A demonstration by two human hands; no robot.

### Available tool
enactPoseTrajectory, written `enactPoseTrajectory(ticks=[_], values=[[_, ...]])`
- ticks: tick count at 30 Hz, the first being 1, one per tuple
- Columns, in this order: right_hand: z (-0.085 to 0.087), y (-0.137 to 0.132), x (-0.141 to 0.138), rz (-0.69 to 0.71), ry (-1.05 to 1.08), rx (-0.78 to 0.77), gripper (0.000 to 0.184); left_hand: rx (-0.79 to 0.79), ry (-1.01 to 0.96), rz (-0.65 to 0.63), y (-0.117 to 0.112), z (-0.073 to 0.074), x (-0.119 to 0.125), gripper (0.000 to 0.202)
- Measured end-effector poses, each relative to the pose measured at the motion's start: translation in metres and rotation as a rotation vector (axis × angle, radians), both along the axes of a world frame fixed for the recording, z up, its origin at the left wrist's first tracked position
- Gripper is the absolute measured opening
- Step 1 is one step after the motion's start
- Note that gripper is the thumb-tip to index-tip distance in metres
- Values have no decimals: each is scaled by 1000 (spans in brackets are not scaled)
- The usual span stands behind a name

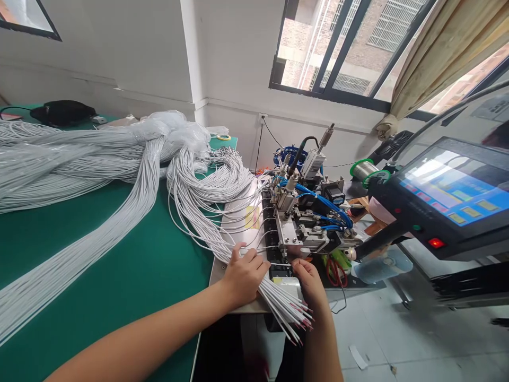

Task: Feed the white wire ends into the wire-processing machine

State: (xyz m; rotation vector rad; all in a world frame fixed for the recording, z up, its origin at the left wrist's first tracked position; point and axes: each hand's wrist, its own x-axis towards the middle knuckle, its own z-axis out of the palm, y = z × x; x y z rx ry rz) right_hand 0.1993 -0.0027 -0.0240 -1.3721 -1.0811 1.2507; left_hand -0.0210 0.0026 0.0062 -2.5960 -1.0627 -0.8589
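Observation:
My left hand (247, 273) rests over a bundle of white cables (278, 301), its fingers curled. One single white cable (280, 264) runs from its fingertips across to my right hand. With thumb and finger pinched together, my right hand (308, 277) grips that cable near its end, at the front of the machine's black cable track (270, 233). Several other cables lie side by side across the track, leading into the soldering machine (294, 212). The loose ends of the bundle, with reddish tips, fan out below my hands past the table's front edge.
Long bunches of white cables (131, 217) and plastic wrap (170, 130) lie on the green table (175, 297). To the right are a touchscreen (457, 185), a solder spool (366, 172), red-handled scissors (336, 273) and a clear blue container (384, 265).

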Motion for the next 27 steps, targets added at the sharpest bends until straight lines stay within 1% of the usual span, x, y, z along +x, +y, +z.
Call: enactPoseTrajectory(ticks=[4, 7, 10, 13, 18, 23, 27], values=[[-7, 1, 1, -9, 50, 7, 33, 0, -6, 0, 0, -1, 0, 28], [-10, 1, 1, -5, 48, 10, 34, 18, -1, 8, -1, -2, 1, 25], [-10, 0, 0, -3, 46, 13, 37, 36, 4, 15, -2, -2, 1, 21], [-8, -3, -2, -23, 54, 20, 42, 48, 1, 18, -3, -1, 2, 21], [-6, -14, -1, -75, 18, 52, 43, 100, -3, 26, -4, 1, 1, 19], [-5, -29, 13, -138, -78, 108, 46, 116, -1, 34, -5, 0, 1, 19], [3, -44, 25, -115, -147, 76, 42, 93, 1, 34, -4, -3, 1, 19]])
